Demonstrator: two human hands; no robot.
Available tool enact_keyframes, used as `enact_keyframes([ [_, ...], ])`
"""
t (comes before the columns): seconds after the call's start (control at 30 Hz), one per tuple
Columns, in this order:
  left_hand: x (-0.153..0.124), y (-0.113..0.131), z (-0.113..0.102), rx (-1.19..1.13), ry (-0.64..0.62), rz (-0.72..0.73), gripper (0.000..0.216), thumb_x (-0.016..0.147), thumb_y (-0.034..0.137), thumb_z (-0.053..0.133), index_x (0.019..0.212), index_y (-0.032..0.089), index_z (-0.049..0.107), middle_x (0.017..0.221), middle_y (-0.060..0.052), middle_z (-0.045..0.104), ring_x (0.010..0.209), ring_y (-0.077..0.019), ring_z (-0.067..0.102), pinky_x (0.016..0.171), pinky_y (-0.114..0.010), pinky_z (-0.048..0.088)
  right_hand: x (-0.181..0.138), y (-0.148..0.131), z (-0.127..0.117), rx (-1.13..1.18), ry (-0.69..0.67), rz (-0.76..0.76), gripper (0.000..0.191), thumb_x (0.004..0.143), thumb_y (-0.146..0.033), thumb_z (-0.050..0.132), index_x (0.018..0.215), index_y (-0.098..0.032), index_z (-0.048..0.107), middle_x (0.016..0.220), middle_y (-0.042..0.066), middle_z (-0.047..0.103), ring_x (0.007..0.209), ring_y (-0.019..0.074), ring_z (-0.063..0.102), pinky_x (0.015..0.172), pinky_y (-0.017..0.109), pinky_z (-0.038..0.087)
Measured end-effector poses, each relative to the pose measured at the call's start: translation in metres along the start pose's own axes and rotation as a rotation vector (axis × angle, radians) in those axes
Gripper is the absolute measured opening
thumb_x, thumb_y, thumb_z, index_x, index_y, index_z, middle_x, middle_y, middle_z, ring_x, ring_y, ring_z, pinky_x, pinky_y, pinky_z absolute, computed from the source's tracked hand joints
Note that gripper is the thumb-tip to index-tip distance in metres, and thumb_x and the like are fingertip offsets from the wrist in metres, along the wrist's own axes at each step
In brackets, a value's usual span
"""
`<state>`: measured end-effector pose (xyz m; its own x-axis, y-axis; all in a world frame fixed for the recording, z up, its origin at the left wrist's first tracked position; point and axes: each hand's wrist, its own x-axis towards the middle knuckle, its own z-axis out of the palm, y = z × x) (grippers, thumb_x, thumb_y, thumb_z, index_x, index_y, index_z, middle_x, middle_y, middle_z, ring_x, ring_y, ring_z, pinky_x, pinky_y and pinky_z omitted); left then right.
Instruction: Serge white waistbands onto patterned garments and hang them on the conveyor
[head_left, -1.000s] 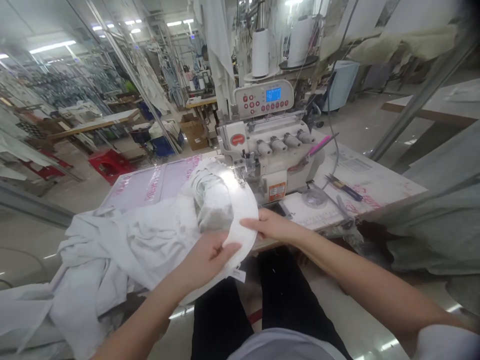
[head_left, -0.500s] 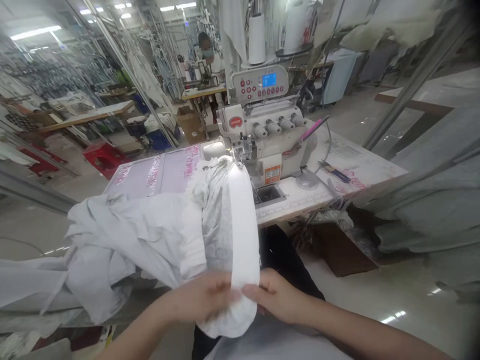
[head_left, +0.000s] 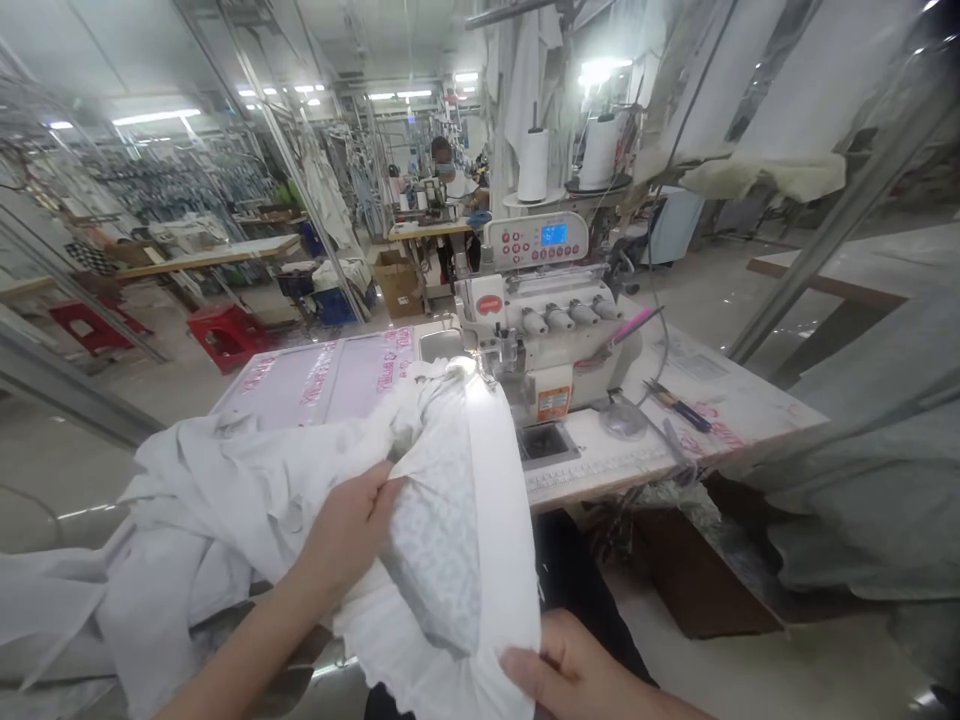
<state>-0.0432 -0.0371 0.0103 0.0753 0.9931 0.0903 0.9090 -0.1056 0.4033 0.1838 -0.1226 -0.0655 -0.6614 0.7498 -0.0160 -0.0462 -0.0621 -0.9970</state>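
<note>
A white garment [head_left: 277, 480] spreads over the left of the sewing table, and its far end lies under the needle area of an overlock sewing machine [head_left: 555, 330]. A smooth white waistband [head_left: 504, 520] curves from the machine toward me. My right hand [head_left: 570, 660] pinches the near end of this band between thumb and fingers. My left hand [head_left: 356, 525] is closed on the gathered, patterned fabric [head_left: 439, 540] left of the band, pulling it out flat. Some of the left fingertips are hidden by the cloth.
Snips [head_left: 679, 405] lie on the table [head_left: 772, 400] right of the machine. White thread cones [head_left: 533, 165] stand behind it. Red stools [head_left: 225, 335] and a cardboard box [head_left: 397, 283] sit on the floor beyond. A co-worker [head_left: 450, 180] sits at another machine. Metal poles rise on both sides.
My left hand has left the band's near end and moved up and left to grip the gathered fabric, spreading it. My right hand stays on the band, slightly lower. The view has tilted upward.
</note>
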Motion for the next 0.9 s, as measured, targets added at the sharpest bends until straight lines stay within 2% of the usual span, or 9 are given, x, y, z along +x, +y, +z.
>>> enact_keyframes([
  [0.17,0.024,0.009,-0.012,0.033,0.119,0.001,0.030,0.085,0.033,0.033,0.060,0.018,0.026,0.046,0.005,0.032,0.047,-0.0113,0.036,0.049,-0.022,0.026,0.020,-0.006,-0.022,-0.035,0.111,0.058,0.047,0.083,-0.051,0.038,0.055,-0.013,0.041,0.045,-0.002,0.037,0.040,0.0053,0.032,0.038,0.018,0.021],
  [0.33,0.059,0.012,-0.017,0.085,0.237,0.046,0.027,0.084,0.031,0.036,0.060,0.018,0.030,0.046,0.004,0.035,0.047,-0.0111,0.036,0.049,-0.022,0.025,0.051,-0.021,-0.049,-0.089,0.131,0.060,0.046,0.081,-0.052,0.041,0.055,-0.014,0.041,0.045,-0.003,0.038,0.042,0.0062,0.033,0.041,0.019,0.024],
  [0.53,0.108,0.004,-0.025,0.153,0.351,0.100,0.024,0.081,0.027,0.038,0.059,0.018,0.034,0.046,0.003,0.036,0.047,-0.0118,0.036,0.048,-0.023,0.024,0.084,-0.033,-0.073,-0.103,0.152,0.013,0.046,0.081,-0.051,0.042,0.053,-0.015,0.041,0.043,-0.003,0.040,0.040,0.0062,0.035,0.042,0.019,0.025],
  [0.63,0.125,0.007,-0.029,0.167,0.389,0.102,0.021,0.082,0.029,0.036,0.064,0.019,0.042,0.051,0.002,0.043,0.053,-0.0138,0.043,0.051,-0.024,0.029,0.099,-0.036,-0.082,-0.039,0.181,-0.005,0.045,0.078,-0.051,0.047,0.052,-0.014,0.042,0.042,-0.004,0.041,0.039,0.0053,0.033,0.040,0.019,0.024],
  [0.7,0.118,0.019,-0.025,0.157,0.435,0.142,0.017,0.080,0.030,0.038,0.077,0.018,0.049,0.067,-0.002,0.053,0.069,-0.0171,0.050,0.061,-0.027,0.037,0.107,-0.040,-0.088,0.081,0.208,0.016,0.045,0.074,-0.051,0.053,0.050,-0.014,0.041,0.039,-0.005,0.039,0.035,0.0041,0.028,0.037,0.019,0.019],
  [0.77,0.095,0.038,-0.012,0.122,0.412,0.246,0.030,0.077,0.033,0.044,0.099,0.014,0.049,0.095,-0.008,0.056,0.093,-0.0214,0.050,0.078,-0.032,0.040,0.115,-0.045,-0.092,0.245,0.215,0.062,0.046,0.069,-0.052,0.057,0.048,-0.016,0.038,0.034,-0.006,0.035,0.031,0.0032,0.023,0.035,0.019,0.014],
  [0.83,0.065,0.058,0.009,0.107,0.253,0.368,0.057,0.072,0.037,0.049,0.122,0.012,0.035,0.122,-0.013,0.044,0.113,-0.0245,0.040,0.091,-0.037,0.036,0.123,-0.053,-0.094,0.386,0.233,0.117,0.046,0.066,-0.050,0.061,0.048,-0.017,0.036,0.030,-0.007,0.033,0.028,0.0027,0.019,0.033,0.019,0.010],
  [0.9,0.043,0.072,0.032,0.183,0.143,0.413,0.072,0.070,0.033,0.050,0.132,0.010,0.021,0.136,-0.014,0.029,0.124,-0.0279,0.026,0.096,-0.044,0.030,0.128,-0.060,-0.093,0.472,0.259,0.157,0.044,0.067,-0.047,0.061,0.048,-0.017,0.036,0.029,-0.007,0.033,0.026,0.0024,0.019,0.031,0.018,0.009],
])
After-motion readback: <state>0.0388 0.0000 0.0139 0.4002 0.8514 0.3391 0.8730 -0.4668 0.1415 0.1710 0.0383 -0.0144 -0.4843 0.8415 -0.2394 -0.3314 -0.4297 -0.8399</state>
